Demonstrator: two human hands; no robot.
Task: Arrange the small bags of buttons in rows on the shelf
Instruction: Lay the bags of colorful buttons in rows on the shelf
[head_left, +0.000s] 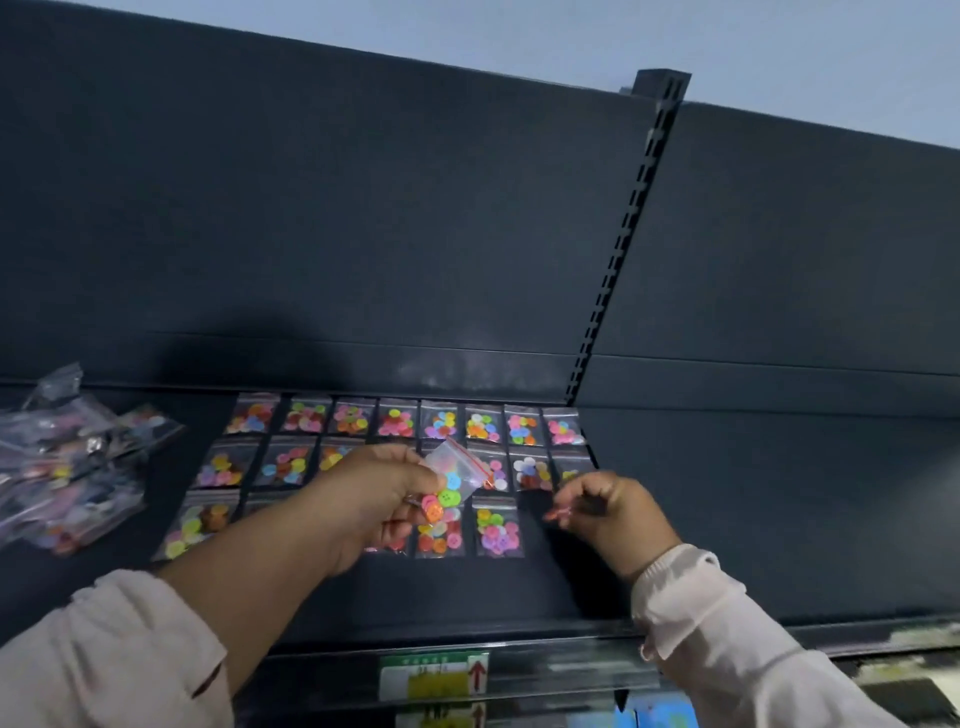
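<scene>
Small clear bags of coloured buttons lie in rows (400, 422) on the dark shelf (519, 587). The back row is full, and a second and a third row run in front of it. My left hand (374, 493) hovers over the middle of the rows and pinches one tilted bag of buttons (451, 480) with a red zip edge. My right hand (608, 512) is at the right end of the third row, fingers closed on something small and reddish; I cannot tell what it is. A bag with purple and green buttons (497, 527) lies between the hands.
A loose pile of unsorted bags (62, 467) lies at the shelf's left end. A slotted upright (623, 249) divides the dark back panel. A price-label strip with a green and yellow tag (434, 675) runs along the shelf's front edge.
</scene>
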